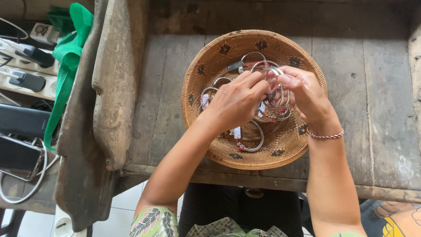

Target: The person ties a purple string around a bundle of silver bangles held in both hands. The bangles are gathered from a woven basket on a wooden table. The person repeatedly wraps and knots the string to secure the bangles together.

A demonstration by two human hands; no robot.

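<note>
In the head view, a silver bangle is pinched between the left hand and the right hand, both closed on it, above a woven basket of bangles on the wooden counter.

Shiny smooth metal bangles in matt woven rattan basket, on rough weathered wooden table, green cloth bag left of basket

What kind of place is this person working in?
Probably a small craft or jewellery stall: a worn grey wooden table, a round woven basket of silver metal bangles with small tags, and phones charging alongside.
</note>
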